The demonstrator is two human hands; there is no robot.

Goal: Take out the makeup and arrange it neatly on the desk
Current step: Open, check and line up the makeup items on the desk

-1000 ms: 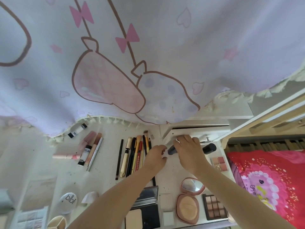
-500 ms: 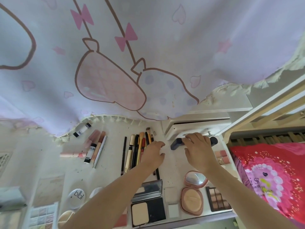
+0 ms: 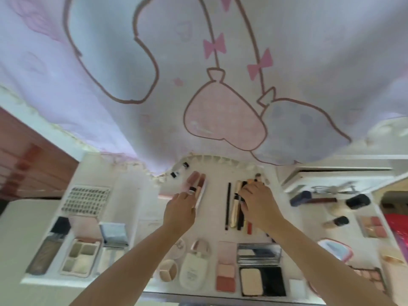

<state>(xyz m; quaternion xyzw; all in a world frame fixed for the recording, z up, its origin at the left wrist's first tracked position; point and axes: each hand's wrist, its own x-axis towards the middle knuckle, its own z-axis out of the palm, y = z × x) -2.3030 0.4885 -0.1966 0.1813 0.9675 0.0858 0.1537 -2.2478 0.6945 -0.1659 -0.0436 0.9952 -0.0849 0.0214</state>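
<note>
Makeup lies in rows on the white desk [image 3: 216,233]. My left hand [image 3: 181,209] reaches to a cluster of pink lip tubes [image 3: 196,181], and its fingertips touch their near ends. My right hand [image 3: 257,203] rests on a row of pencils and brushes [image 3: 234,206], covering the right part of it. A thin black pencil [image 3: 227,206] lies free at the left of that row. To the right, apart from both hands, lie a dark blue-capped tube [image 3: 300,198] and a black jar [image 3: 357,201]. The frame is blurred, so finger detail is unclear.
A lilac cartoon curtain [image 3: 198,74] hangs over the desk's back edge. Open palettes and compacts [image 3: 262,283] line the front edge, with a white tube [image 3: 194,272] and a four-pan palette [image 3: 80,257]. A white drawer unit [image 3: 331,175] stands back right, red bedding [image 3: 397,235] beyond it.
My right hand left the dark tube by the drawer unit and moved left onto the pencil row. My left hand moved from the pencils to the lip tubes. The view swung left.
</note>
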